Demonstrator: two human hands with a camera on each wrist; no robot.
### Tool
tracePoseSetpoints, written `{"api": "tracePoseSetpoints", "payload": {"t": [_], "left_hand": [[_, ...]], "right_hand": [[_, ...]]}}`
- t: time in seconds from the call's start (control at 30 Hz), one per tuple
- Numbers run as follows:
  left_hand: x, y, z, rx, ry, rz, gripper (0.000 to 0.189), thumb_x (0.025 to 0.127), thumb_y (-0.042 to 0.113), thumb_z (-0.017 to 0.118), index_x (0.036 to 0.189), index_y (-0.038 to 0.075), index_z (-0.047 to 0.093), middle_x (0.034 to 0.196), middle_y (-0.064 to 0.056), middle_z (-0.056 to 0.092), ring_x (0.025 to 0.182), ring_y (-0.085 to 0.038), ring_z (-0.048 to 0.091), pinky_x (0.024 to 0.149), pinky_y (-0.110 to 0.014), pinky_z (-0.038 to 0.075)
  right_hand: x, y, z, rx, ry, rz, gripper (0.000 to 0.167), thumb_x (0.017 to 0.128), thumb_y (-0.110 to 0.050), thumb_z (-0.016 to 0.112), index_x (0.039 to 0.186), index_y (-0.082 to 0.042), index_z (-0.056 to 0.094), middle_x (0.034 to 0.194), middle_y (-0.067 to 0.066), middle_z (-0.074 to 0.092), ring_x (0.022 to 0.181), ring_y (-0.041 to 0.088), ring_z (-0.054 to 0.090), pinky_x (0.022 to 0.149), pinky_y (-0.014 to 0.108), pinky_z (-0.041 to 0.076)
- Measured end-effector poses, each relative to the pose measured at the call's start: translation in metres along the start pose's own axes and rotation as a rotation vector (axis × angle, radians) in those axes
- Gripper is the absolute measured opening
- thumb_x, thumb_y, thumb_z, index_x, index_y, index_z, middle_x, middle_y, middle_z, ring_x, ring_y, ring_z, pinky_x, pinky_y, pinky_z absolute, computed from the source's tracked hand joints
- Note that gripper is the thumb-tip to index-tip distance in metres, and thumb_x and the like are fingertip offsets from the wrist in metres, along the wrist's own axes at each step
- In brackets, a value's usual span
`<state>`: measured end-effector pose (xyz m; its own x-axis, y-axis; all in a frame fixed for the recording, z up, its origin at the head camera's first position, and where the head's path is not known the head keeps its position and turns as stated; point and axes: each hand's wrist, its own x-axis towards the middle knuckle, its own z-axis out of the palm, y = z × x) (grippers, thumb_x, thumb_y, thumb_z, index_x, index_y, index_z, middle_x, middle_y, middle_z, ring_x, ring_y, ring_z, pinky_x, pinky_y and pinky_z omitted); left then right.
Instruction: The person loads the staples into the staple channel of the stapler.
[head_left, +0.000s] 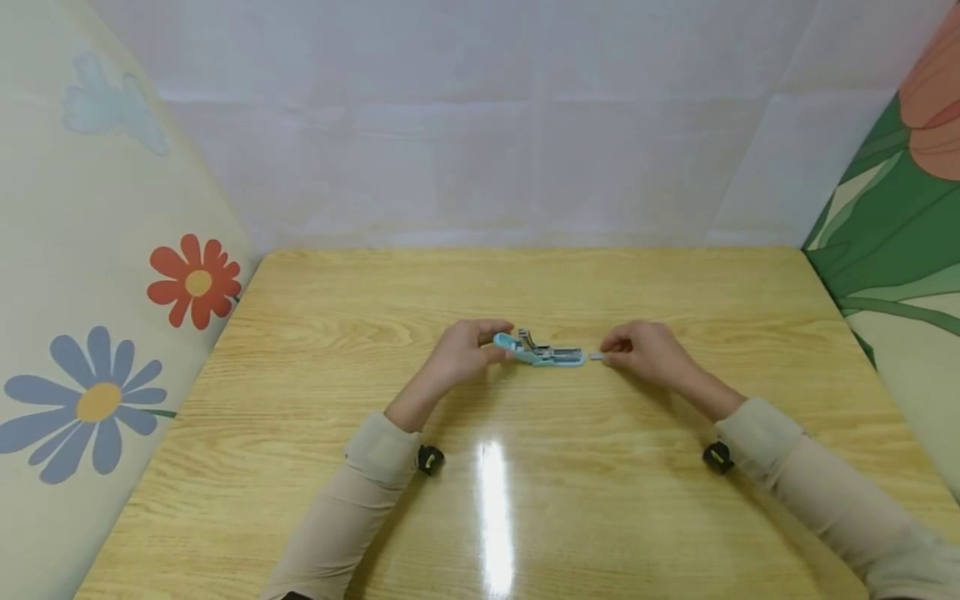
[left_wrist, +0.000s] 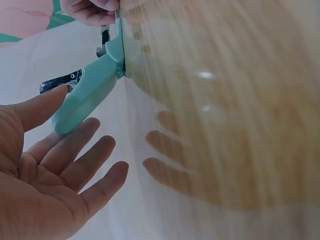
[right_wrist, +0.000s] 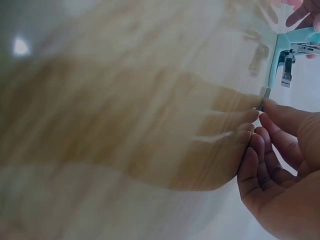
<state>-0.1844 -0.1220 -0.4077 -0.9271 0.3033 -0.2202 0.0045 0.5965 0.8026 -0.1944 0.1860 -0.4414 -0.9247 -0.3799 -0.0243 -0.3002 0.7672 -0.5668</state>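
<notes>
The fingers of the right hand (head_left: 647,354) pinch a grey strip (head_left: 596,357) (staples, I think, but too tiny to tell) just beside the turquoise stapler (head_left: 546,360), whose raised end the left hand (head_left: 467,352) pinches. A slack hold could let it skid on the counter (head_left: 600,475); squeezing hard might snap the strip.

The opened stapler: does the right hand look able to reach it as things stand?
Probably yes: the right hand is near the stapler, and only the small strip that it pinches lies between them. It may need to release this strip before gripping.
</notes>
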Motion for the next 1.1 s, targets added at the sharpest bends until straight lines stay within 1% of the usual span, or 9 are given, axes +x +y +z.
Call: {"api": "tracePoseSetpoints", "payload": {"t": [0.13,0.33,0.53,0.73,0.87,1.1], "left_hand": [[0.0,0.002,-0.001,0.009,-0.002,0.001,0.048,0.095,0.02,0.072,0.141,0.012,0.061,0.144,-0.01,0.061,0.136,-0.029,0.056,0.108,-0.043,0.051],[0.0,0.001,0.001,-0.01,-0.005,0.005,0.048,0.094,0.017,0.073,0.14,0.009,0.061,0.142,-0.013,0.062,0.133,-0.029,0.06,0.105,-0.039,0.053],[0.002,-0.001,0.003,0.01,0.0,0.005,0.046,0.095,0.017,0.072,0.139,0.009,0.062,0.139,-0.014,0.064,0.129,-0.029,0.062,0.1,-0.037,0.056],[0.0,0.0,0.001,0.033,0.003,0.002,0.045,0.095,0.018,0.072,0.138,0.011,0.063,0.136,-0.012,0.067,0.126,-0.028,0.065,0.099,-0.038,0.057],[-0.002,-0.001,0.0,0.031,0.0,-0.007,0.043,0.096,0.017,0.07,0.138,0.011,0.063,0.133,-0.013,0.069,0.124,-0.028,0.066,0.096,-0.037,0.058],[-0.004,0.001,-0.002,0.037,0.014,-0.024,0.042,0.096,0.017,0.071,0.137,0.011,0.064,0.131,-0.012,0.07,0.123,-0.027,0.067,0.097,-0.038,0.058]], "right_hand": [[0.001,-0.003,0.001,-0.018,0.004,-0.014,0.014,0.088,-0.017,0.078,0.098,-0.007,0.078,0.088,0.004,0.077,0.08,0.015,0.068,0.078,0.037,0.056],[0.001,-0.008,0.003,-0.059,0.026,-0.054,0.009,0.09,-0.017,0.077,0.092,-0.009,0.078,0.087,0.004,0.077,0.079,0.016,0.069,0.079,0.041,0.058],[-0.002,-0.006,0.001,-0.048,0.04,-0.008,0.012,0.094,-0.019,0.074,0.097,-0.009,0.078,0.093,0.006,0.078,0.085,0.02,0.071,0.081,0.042,0.058],[-0.006,-0.008,-0.015,-0.044,0.067,0.003,0.014,0.096,-0.019,0.071,0.102,-0.008,0.078,0.097,0.009,0.078,0.087,0.024,0.072,0.082,0.044,0.059],[-0.008,-0.013,-0.029,-0.034,0.098,0.002,0.016,0.097,-0.02,0.07,0.105,-0.008,0.078,0.102,0.011,0.078,0.094,0.027,0.073,0.084,0.046,0.059],[-0.01,-0.022,-0.05,-0.012,0.155,-0.036,0.016,0.098,-0.018,0.069,0.105,-0.008,0.078,0.102,0.013,0.078,0.091,0.028,0.074,0.077,0.044,0.06]]}}
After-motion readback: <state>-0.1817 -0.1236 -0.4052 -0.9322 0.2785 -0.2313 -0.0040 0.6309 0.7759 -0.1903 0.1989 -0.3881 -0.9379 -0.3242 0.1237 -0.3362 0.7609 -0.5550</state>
